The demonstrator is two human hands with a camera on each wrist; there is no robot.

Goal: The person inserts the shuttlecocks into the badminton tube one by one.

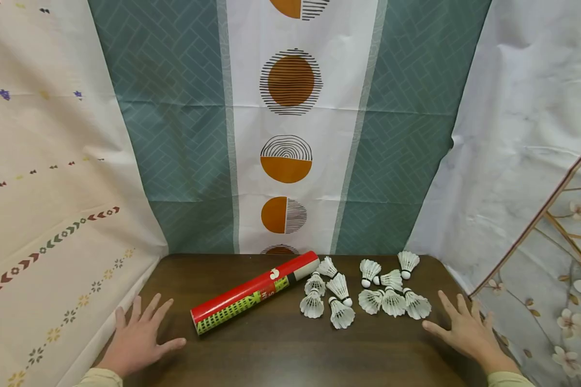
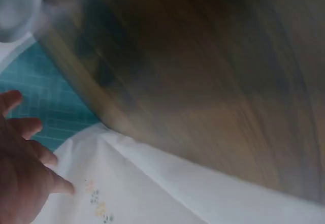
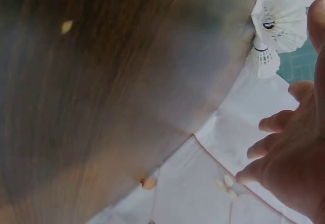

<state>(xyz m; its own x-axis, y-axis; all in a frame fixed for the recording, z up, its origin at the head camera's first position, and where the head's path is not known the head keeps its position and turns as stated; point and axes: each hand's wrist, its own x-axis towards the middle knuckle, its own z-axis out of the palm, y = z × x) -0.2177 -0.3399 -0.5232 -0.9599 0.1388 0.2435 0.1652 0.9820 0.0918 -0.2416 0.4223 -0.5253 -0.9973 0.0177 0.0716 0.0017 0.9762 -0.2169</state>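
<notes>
A red and yellow-green shuttlecock tube (image 1: 254, 293) lies slantwise on the dark wooden table. Its pale round end (image 2: 19, 11) shows blurred at the top left of the left wrist view. To its right lie several white feather shuttlecocks (image 1: 341, 313), in two loose groups. My left hand (image 1: 137, 336), fingers spread and straight, is left of the tube's near end and holds nothing. On the other side my right hand (image 1: 465, 328) is likewise spread, bare of any object, a little right of the nearest shuttlecock (image 1: 417, 305). In the right wrist view, shuttlecocks (image 3: 282, 23) appear beyond my thumb.
The brown table (image 1: 295, 355) has rounded far corners. A patterned green and white cloth (image 1: 179, 161) hangs behind it. A cream cloth (image 1: 53, 226) borders the left side, and a white flowered cloth (image 1: 523, 215) the right.
</notes>
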